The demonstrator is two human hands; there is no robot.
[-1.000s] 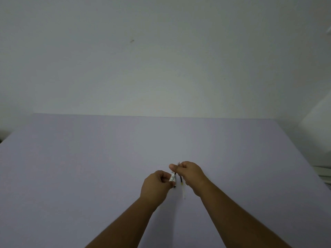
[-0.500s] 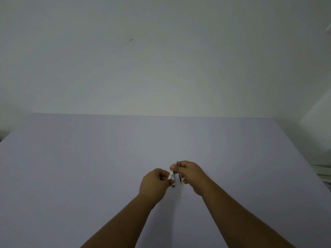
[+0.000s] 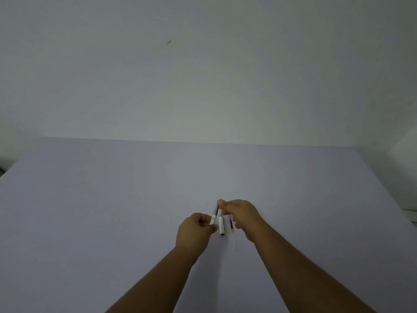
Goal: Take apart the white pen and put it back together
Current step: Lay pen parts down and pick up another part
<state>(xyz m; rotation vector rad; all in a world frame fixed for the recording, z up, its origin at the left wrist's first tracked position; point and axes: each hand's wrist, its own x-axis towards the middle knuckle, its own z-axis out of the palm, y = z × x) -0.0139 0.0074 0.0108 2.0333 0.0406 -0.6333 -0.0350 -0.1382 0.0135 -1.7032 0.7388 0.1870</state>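
My left hand (image 3: 195,231) pinches the lower white end of a pen barrel piece (image 3: 214,215), which tilts up and away with a dark upper part. The fingertips of my right hand (image 3: 242,214) close on that piece's top end. Between my hands a short white pen section (image 3: 221,225) with a dark tip lies on the lilac table (image 3: 112,199). Just right of it lies the thin refill (image 3: 232,229), dark at its far end and pale toward me, partly under my right hand.
The table's far edge meets a plain pale wall (image 3: 203,75). A white object (image 3: 406,152) stands beyond the table's right edge.
My left hand has slid a little left and down, uncovering the short white section on the table. My right hand's fingertips have moved to the top end of the barrel piece.
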